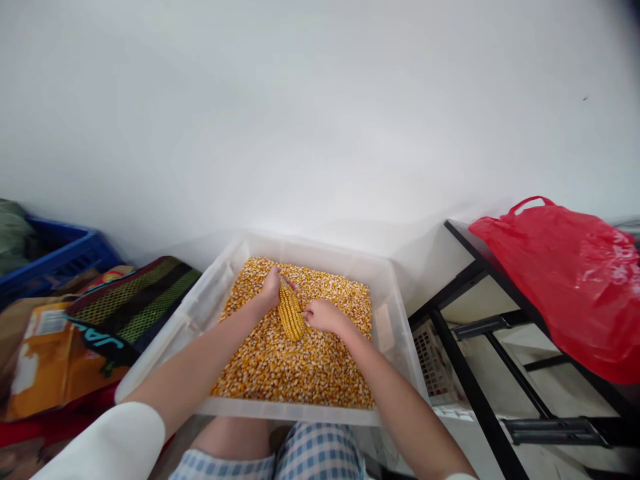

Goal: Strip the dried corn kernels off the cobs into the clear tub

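An ear of corn [291, 312] with rows of yellow kernels is tilted over a bin of loose kernels. My left hand [273, 288] is closed round its upper end. My right hand [323, 315] is curled beside the ear's right side, fingers pinched together. A thin dark tip shows between those fingers and the ear, too small to name. Below both hands, loose corn kernels [295, 380] fill the bottom of a translucent plastic bin [300, 411].
A white wall [320, 120] rises behind the bin. To the left are a blue crate [75, 257], a striped mesh bag [143, 303] and an orange cardboard box [55, 360]. On the right, a red plastic bag [575, 280] lies on a black-framed folding table [457, 373].
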Demonstrator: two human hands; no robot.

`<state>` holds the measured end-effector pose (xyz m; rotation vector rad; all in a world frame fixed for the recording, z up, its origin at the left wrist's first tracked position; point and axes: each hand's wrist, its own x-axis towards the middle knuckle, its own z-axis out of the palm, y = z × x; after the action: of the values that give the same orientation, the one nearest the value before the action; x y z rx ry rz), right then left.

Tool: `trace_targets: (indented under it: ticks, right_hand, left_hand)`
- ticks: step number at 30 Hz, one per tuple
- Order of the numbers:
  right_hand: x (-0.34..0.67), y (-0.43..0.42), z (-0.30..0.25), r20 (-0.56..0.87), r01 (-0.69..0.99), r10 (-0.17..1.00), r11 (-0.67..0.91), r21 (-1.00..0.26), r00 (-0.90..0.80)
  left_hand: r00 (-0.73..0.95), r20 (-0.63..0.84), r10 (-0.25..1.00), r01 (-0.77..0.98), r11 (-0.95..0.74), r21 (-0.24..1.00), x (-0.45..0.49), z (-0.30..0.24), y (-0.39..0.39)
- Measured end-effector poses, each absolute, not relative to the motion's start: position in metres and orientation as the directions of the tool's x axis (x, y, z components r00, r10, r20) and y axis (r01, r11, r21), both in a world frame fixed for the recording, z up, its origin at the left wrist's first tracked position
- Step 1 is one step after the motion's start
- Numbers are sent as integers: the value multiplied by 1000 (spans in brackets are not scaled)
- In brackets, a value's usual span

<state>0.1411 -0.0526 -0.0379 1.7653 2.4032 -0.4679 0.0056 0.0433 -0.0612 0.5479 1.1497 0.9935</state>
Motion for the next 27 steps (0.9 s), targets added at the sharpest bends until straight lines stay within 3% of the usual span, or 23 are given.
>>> trace_targets:
  ticks: [27]
  right_hand:
    - [141, -54, -40, -257, 948, 913, 289, -135, -315]
  left_hand:
    - [89, -475, 876, -361, 473, 804, 6, -62, 44]
